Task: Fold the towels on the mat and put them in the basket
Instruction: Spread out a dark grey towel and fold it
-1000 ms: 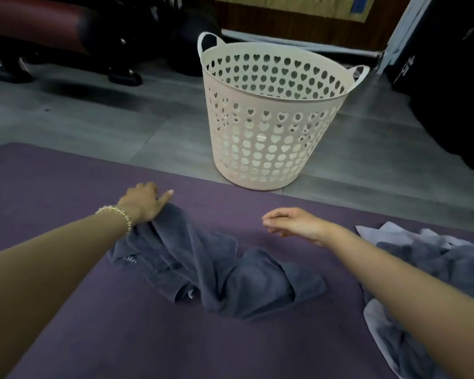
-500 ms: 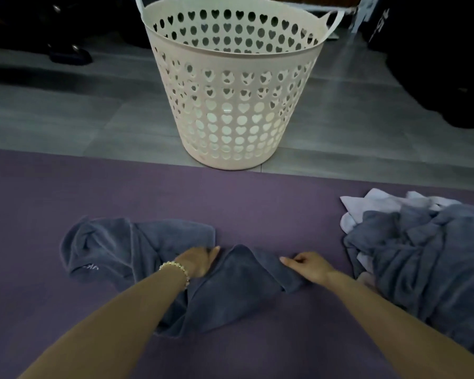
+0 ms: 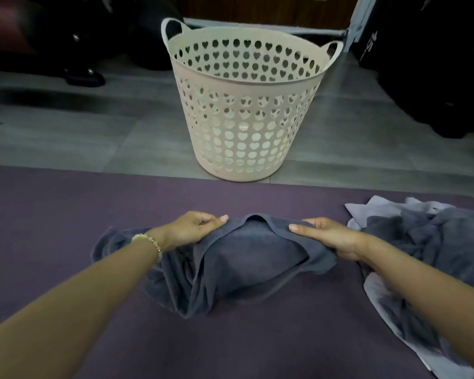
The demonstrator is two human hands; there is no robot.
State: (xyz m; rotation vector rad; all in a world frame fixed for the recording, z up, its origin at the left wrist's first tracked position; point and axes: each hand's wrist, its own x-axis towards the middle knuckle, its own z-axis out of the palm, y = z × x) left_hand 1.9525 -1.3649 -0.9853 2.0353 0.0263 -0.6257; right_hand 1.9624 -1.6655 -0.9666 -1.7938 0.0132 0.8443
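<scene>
On the mat (image 3: 52,214) at right, a towel heap (image 3: 432,242) cut off by the frame, mid-mat a crumpled dark grey towel (image 3: 246,258), top hem pinched by left hand (image 3: 192,231) and right hand (image 3: 332,237), fingers (image 3: 219,218) partly under cloth, cream basket (image 3: 244,127) on floor (image 3: 93,138) beyond

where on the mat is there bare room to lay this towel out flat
Bare mat lies left of the grey towel, and in the strip between it and the basket. The towel's near side is bare too. The right side is crowded by the towel pile, close beside the right hand.
</scene>
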